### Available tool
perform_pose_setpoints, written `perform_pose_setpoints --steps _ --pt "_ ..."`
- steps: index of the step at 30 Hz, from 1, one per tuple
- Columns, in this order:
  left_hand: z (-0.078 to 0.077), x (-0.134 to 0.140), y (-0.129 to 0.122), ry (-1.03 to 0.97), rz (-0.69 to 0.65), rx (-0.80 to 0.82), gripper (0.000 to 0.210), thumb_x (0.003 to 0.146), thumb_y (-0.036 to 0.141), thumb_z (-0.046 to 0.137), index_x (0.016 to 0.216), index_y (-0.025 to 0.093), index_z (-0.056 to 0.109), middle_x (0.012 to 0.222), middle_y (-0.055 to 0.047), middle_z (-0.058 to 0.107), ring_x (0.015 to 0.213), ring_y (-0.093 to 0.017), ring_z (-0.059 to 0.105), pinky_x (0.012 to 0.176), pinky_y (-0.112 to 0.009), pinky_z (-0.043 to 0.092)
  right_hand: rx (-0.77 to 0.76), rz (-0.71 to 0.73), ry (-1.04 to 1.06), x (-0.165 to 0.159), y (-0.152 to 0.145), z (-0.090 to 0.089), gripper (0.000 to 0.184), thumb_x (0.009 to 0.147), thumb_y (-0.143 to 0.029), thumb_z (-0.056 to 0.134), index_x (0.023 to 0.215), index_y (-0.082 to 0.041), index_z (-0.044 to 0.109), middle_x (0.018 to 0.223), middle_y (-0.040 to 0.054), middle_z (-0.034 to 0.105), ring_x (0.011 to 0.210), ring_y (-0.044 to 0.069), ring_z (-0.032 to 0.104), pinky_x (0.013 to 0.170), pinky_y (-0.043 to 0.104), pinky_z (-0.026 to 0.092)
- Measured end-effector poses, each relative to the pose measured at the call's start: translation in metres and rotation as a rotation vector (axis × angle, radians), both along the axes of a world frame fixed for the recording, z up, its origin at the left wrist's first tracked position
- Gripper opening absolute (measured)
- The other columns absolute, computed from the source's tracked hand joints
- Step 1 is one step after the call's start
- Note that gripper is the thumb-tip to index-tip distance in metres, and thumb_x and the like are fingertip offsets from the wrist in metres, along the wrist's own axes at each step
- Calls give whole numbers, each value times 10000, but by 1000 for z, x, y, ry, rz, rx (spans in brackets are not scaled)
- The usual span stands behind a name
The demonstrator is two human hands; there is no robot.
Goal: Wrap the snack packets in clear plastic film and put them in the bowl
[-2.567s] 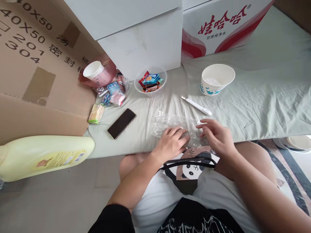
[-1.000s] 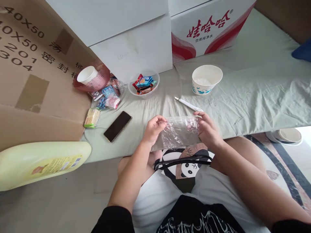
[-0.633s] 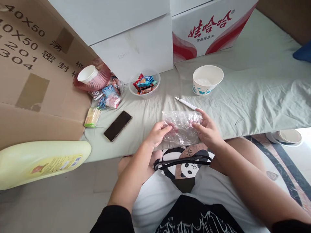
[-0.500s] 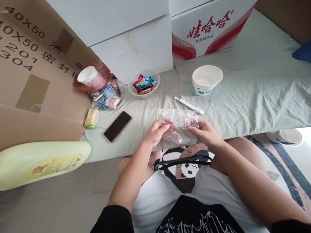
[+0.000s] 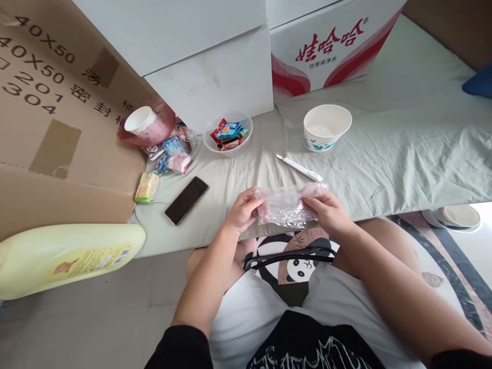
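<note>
A clear, crinkled plastic bag (image 5: 284, 207) is stretched between my two hands at the table's front edge. My left hand (image 5: 245, 209) pinches its left side between thumb and fingers. On the other side my right hand (image 5: 323, 206) grips it the same way, its fingertips partly behind the film. Just beyond the bag lies a white utility knife (image 5: 299, 168) on the cloth. Farther back stands a white paper bowl (image 5: 326, 128) with blue print and something clear inside. To the left, a black phone (image 5: 187, 200) lies face up.
A clear plastic bowl (image 5: 246, 139) holds several wrapped snacks. Left of it are a pink basket (image 5: 165, 120) with a paper cup (image 5: 140, 120), loose snack packets (image 5: 177, 154) and a toothpick pack (image 5: 146, 186). White cartons (image 5: 226, 72) line the back; a yellow jug (image 5: 73, 256) stands at left.
The bag's far edge has come down toward me, and the film is now drawn flatter between my hands. My fingers have shifted toward its upper corners.
</note>
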State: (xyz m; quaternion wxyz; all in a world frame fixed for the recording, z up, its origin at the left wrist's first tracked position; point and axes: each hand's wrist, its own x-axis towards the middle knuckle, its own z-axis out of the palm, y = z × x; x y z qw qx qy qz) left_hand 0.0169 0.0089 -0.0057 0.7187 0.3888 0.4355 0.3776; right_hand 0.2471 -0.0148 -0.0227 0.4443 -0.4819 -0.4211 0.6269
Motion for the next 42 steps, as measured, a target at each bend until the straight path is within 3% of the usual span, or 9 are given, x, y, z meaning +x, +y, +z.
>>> perform_pose_setpoints --steps 9,12,16,23,28,31,34,37,42 --pt "-8 -4 6 234 50 221 237 718 392 769 746 175 675 713 3 613 643 -113 529 605 -245 423 17 -41 0 1 3 -1 445 856 -643 545 728 -223 619 584 2 523 490 136 435 467 293 351" --pt "-14 -4 4 229 53 208 232 702 288 793 867 193 661 743 28 591 653 -100 520 629 -231 419 50 -84 -72 0 3 0 338 793 -522 744 890 -240 586 658 -47 522 514 106 426 485 262 359" --pt "-16 -2 4 188 117 228 285 716 276 785 949 208 634 794 26 605 680 -102 550 659 -233 446 -12 -5 -23 -1 4 3 524 715 -425 830 1123 -264 543 690 -63 553 562 130 488 533 274 408" --pt "-17 4 7 491 515 495 227 772 243 739 939 225 586 917 -7 616 869 -136 631 846 -276 517 17 -76 -145 -3 2 2 270 784 -440 729 783 -217 577 688 -31 533 618 122 477 588 273 376" --pt "-20 23 -7 533 207 750 301 903 430 674 1115 220 638 1164 -93 695 1118 -224 662 997 -371 528 198 -40 -160 -9 -1 0 317 788 -489 752 773 -215 593 899 37 665 807 181 601 713 309 480" --pt "-21 37 -13 409 -28 646 544 886 556 692 1314 234 596 1325 -121 677 1203 -267 659 995 -387 543 251 56 -98 -12 -6 -1 393 830 -564 736 758 -223 553 891 40 673 800 180 602 728 321 499" --pt "-20 42 -14 258 -160 472 547 875 634 679 1245 231 666 1126 -88 748 1022 -249 710 878 -359 566 168 167 48 -14 -12 -3 414 871 -594 701 780 -237 513 806 11 631 677 150 554 640 306 479" --pt "-21 40 -11 197 -30 347 470 854 619 717 1068 202 737 975 -61 751 909 -215 698 815 -320 545 114 151 130 -14 -13 -7 346 878 -566 710 889 -253 562 784 -9 600 649 142 538 620 301 475" --pt "-22 35 -5 179 180 279 380 801 543 797 929 190 734 880 -26 708 820 -165 646 769 -281 521 241 -207 26 -11 -4 -13 383 800 -493 794 1043 -279 589 1074 43 652 967 188 635 865 345 534"
